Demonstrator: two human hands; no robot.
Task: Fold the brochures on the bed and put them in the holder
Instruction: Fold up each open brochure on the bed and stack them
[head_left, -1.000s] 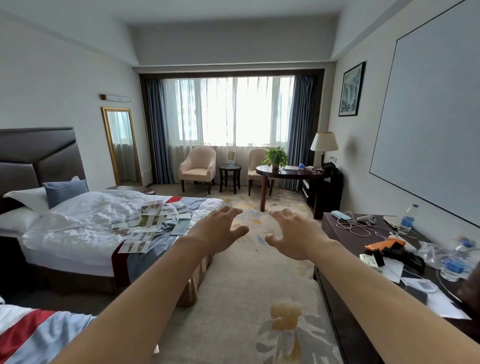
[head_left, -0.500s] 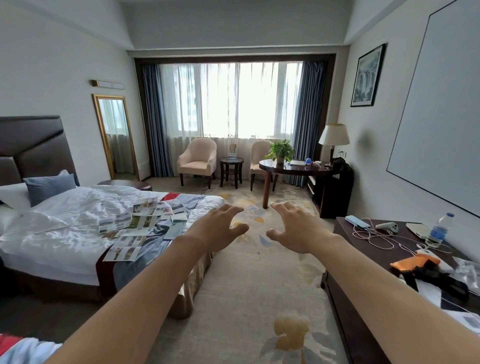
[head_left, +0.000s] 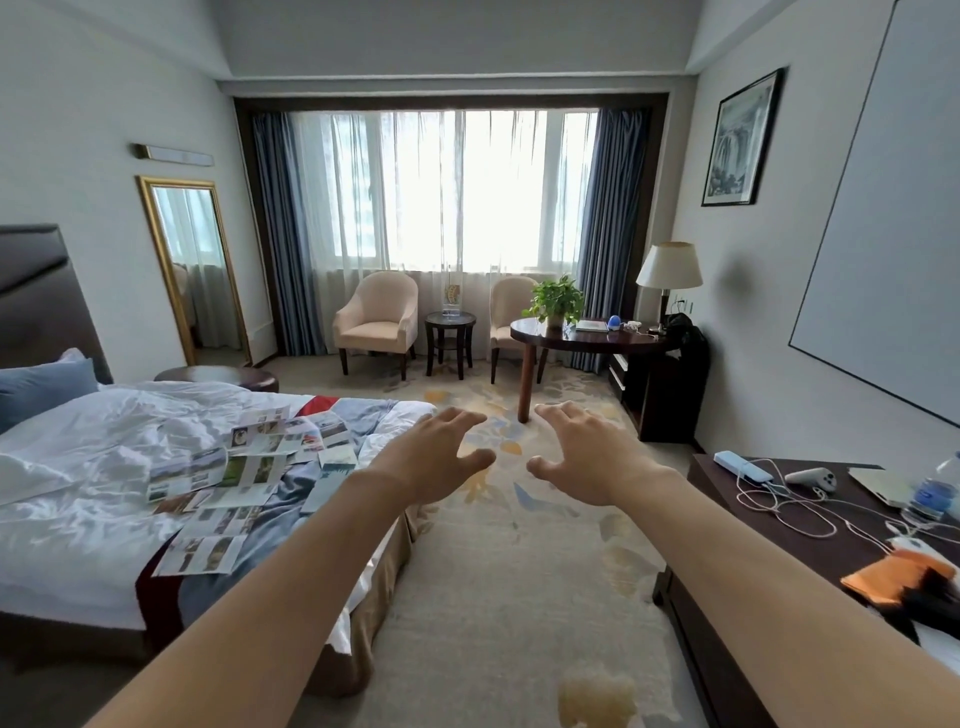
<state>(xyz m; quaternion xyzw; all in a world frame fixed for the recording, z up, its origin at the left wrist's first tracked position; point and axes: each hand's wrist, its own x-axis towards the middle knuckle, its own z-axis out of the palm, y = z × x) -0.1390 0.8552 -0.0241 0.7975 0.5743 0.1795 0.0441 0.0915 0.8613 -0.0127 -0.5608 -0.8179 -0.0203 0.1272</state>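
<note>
Several unfolded brochures (head_left: 244, 473) with photo panels lie scattered on the foot of the bed (head_left: 104, 467), over white sheets and a blue-and-red runner. My left hand (head_left: 436, 457) is stretched out in the air just right of the bed's corner, fingers spread, holding nothing. My right hand (head_left: 587, 457) hovers beside it over the carpet, also spread and holding nothing. A clear holder (head_left: 451, 300) with something in it stands on the small round side table (head_left: 450, 322) by the window, far from both hands.
A dark desk (head_left: 779, 525) runs along the right wall with cables, a remote, a water bottle (head_left: 935, 493) and an orange item. Carpeted floor stretches ahead to two armchairs, a round table with a plant (head_left: 556, 299) and a lamp.
The view has moved forward and turned left, so the bed and brochures look closer and larger. Both hands stay outstretched and spread, holding nothing.
</note>
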